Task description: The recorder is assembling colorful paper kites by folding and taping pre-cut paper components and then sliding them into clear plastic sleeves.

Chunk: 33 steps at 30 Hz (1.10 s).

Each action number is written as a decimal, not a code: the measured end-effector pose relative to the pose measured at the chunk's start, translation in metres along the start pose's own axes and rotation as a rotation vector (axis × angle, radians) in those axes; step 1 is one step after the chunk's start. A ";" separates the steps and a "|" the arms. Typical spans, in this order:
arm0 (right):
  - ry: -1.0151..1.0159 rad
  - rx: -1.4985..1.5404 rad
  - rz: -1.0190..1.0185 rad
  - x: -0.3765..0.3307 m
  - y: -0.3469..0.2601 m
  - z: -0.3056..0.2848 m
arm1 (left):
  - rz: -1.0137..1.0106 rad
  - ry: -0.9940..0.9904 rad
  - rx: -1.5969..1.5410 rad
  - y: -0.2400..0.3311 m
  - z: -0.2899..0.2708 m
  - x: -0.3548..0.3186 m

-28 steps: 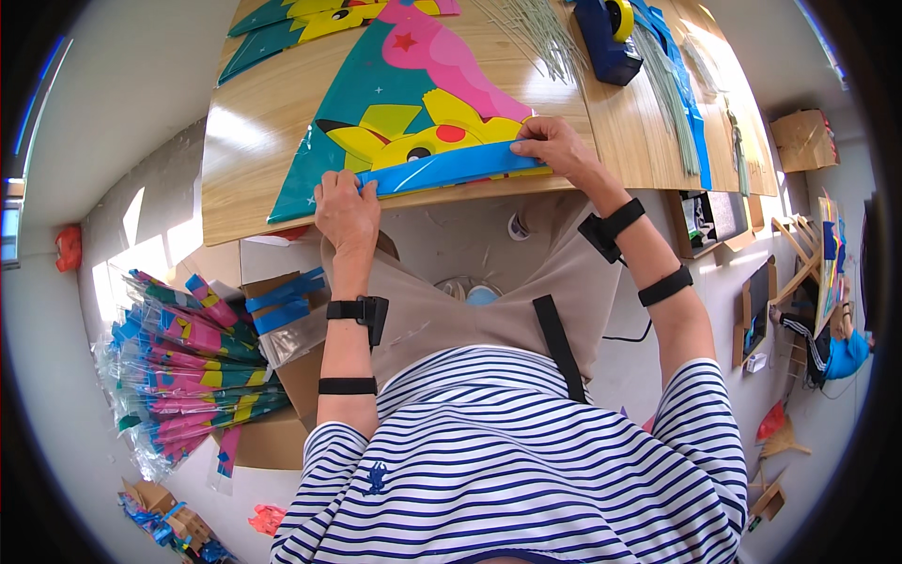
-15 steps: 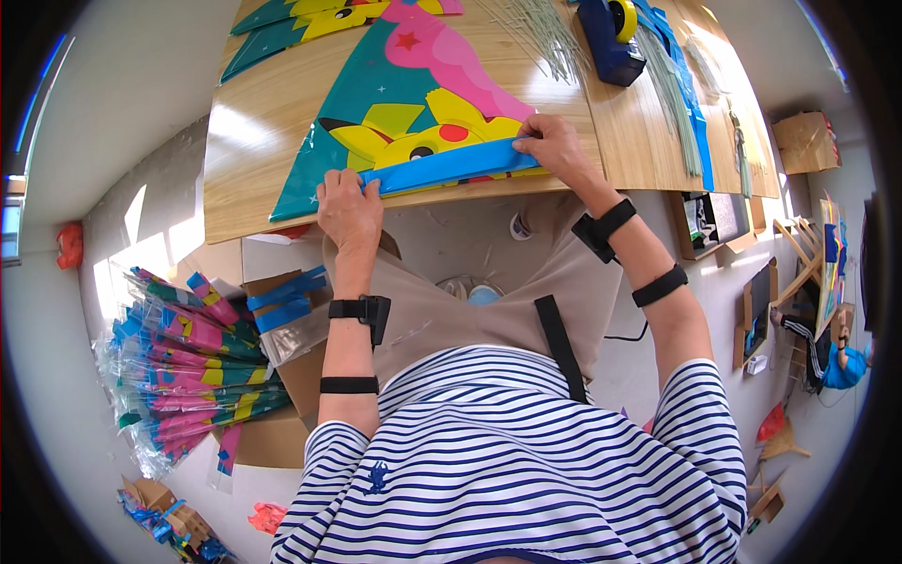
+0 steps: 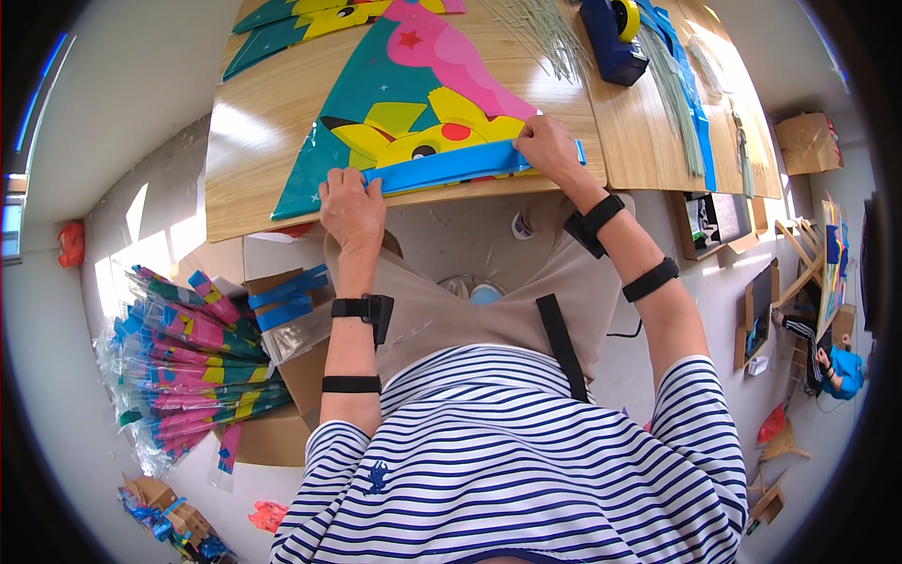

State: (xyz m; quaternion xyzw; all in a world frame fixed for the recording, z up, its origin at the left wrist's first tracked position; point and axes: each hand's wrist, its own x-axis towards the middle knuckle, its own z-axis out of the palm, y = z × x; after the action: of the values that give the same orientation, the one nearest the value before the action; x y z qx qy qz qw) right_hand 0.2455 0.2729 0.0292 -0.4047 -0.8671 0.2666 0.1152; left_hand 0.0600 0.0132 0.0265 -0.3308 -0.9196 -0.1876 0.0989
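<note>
A large triangular printed sheet (image 3: 376, 70), like a kite's sail, lies on the table in teal, pink and yellow with a cartoon figure. Along its near edge runs a flat blue strip (image 3: 442, 167). My left hand (image 3: 353, 209) is closed at the strip's left end, thumb and fingers pinching it at the table's edge. Near the other end, my right hand (image 3: 552, 150) is closed with curled fingers pressing and gripping the strip. A short piece of blue shows beyond my right hand. The fingertips are partly hidden behind both hands.
On the wooden table (image 3: 254, 179) are more printed sheets (image 3: 272, 42), thin pale rods (image 3: 540, 38), a blue tape dispenser (image 3: 613, 47) and blue strips (image 3: 691, 103). Wrapped folded kites (image 3: 197, 367) lean from a cardboard box (image 3: 268, 437) at lower left. Another person (image 3: 843, 371) sits far right.
My right hand has turned and curled its fingers more, and the strip's right end now shows past it. My left hand stays nearly in place. The person at far right has shifted.
</note>
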 end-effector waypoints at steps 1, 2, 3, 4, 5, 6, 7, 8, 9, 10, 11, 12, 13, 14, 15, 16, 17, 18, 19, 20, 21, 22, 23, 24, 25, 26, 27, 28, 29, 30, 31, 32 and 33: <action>0.008 -0.007 -0.003 0.000 0.000 0.000 | -0.002 -0.001 -0.005 0.000 0.000 0.000; -0.011 0.022 0.000 0.002 0.000 -0.001 | -0.004 -0.005 -0.004 0.000 0.000 0.000; -0.029 0.049 0.002 0.003 -0.002 -0.004 | -0.006 -0.009 -0.004 0.000 -0.001 0.000; -0.047 0.077 0.004 0.003 -0.004 -0.008 | -0.008 -0.012 -0.003 0.000 -0.001 0.000; -0.057 0.142 0.007 0.003 -0.005 -0.012 | -0.006 -0.011 -0.003 0.000 -0.001 0.000; -0.066 0.207 0.009 0.002 -0.005 -0.017 | -0.005 -0.009 -0.002 -0.001 0.000 0.000; -0.076 0.272 0.012 0.001 -0.005 -0.019 | -0.004 -0.008 -0.001 -0.001 0.000 0.000; -0.077 0.277 -0.003 0.001 -0.005 -0.020 | -0.002 -0.012 0.009 -0.002 0.000 0.000; -0.076 0.281 -0.015 0.000 -0.004 -0.020 | 0.001 -0.017 0.017 -0.001 0.000 0.000; -0.076 0.285 -0.027 -0.001 -0.002 -0.021 | 0.004 -0.023 0.025 -0.001 0.000 0.000; -0.078 0.293 -0.028 -0.002 -0.001 -0.021 | 0.003 -0.024 0.023 0.000 0.000 0.000; -0.082 0.304 -0.031 -0.003 0.000 -0.021 | 0.001 -0.023 0.024 0.000 0.000 0.000; -0.086 0.315 -0.033 -0.004 0.000 -0.021 | -0.002 -0.023 0.025 0.000 0.000 0.001; -0.085 0.332 -0.029 -0.005 0.000 -0.021 | -0.005 -0.028 0.028 0.000 -0.001 0.001; -0.085 0.348 -0.024 -0.007 -0.003 -0.023 | -0.008 -0.033 0.030 0.000 -0.001 0.001; -0.085 0.365 -0.020 -0.008 -0.005 -0.025 | -0.012 -0.038 0.032 0.001 -0.002 0.001; -0.096 0.371 -0.022 -0.008 -0.006 -0.026 | -0.012 -0.039 0.033 0.000 -0.002 0.001; -0.108 0.377 -0.023 -0.008 -0.006 -0.027 | -0.012 -0.041 0.033 0.000 -0.002 0.001; -0.119 0.382 -0.025 -0.008 -0.006 -0.028 | -0.012 -0.043 0.033 0.000 -0.002 0.001; -0.115 0.361 -0.035 -0.008 -0.005 -0.028 | -0.013 -0.045 0.033 0.000 -0.002 0.001; -0.111 0.340 -0.046 -0.007 -0.003 -0.027 | -0.013 -0.048 0.033 0.000 -0.002 0.001; -0.107 0.319 -0.056 -0.006 -0.001 -0.026 | -0.014 -0.050 0.032 0.000 -0.002 0.001; -0.102 0.323 -0.074 -0.005 0.002 -0.025 | -0.011 -0.046 0.030 0.000 -0.001 0.001; -0.099 0.329 -0.094 -0.004 0.003 -0.024 | -0.010 -0.042 0.032 0.000 -0.001 0.001; -0.096 0.335 -0.114 -0.003 0.004 -0.023 | -0.009 -0.038 0.033 0.000 -0.001 0.001; -0.097 0.343 -0.114 -0.002 0.005 -0.023 | -0.008 -0.037 0.029 -0.001 -0.001 0.001; -0.097 0.349 -0.113 -0.001 0.002 -0.025 | -0.006 -0.036 0.024 -0.001 -0.001 0.001; -0.097 0.356 -0.113 0.000 -0.001 -0.027 | -0.004 -0.034 0.019 -0.001 -0.001 0.000; -0.076 0.351 -0.120 0.001 -0.003 -0.028 | -0.007 -0.033 0.019 -0.001 -0.001 0.000; -0.055 0.346 -0.128 0.003 -0.006 -0.028 | -0.008 -0.031 0.018 -0.001 -0.002 0.000; -0.034 0.342 -0.135 0.003 -0.008 -0.027 | -0.010 -0.029 0.018 0.000 -0.002 0.000; -0.016 0.345 -0.150 0.003 -0.009 -0.026 | -0.009 -0.025 0.014 0.000 -0.002 0.000; 0.001 0.348 -0.165 0.003 -0.009 -0.024 | -0.009 -0.022 0.010 0.000 -0.002 -0.001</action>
State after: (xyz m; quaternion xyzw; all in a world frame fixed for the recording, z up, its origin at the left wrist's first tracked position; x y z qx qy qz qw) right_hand 0.2478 0.2790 0.0548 -0.3065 -0.8380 0.4021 0.2052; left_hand 0.0606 0.0120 0.0277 -0.3282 -0.9230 -0.1799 0.0897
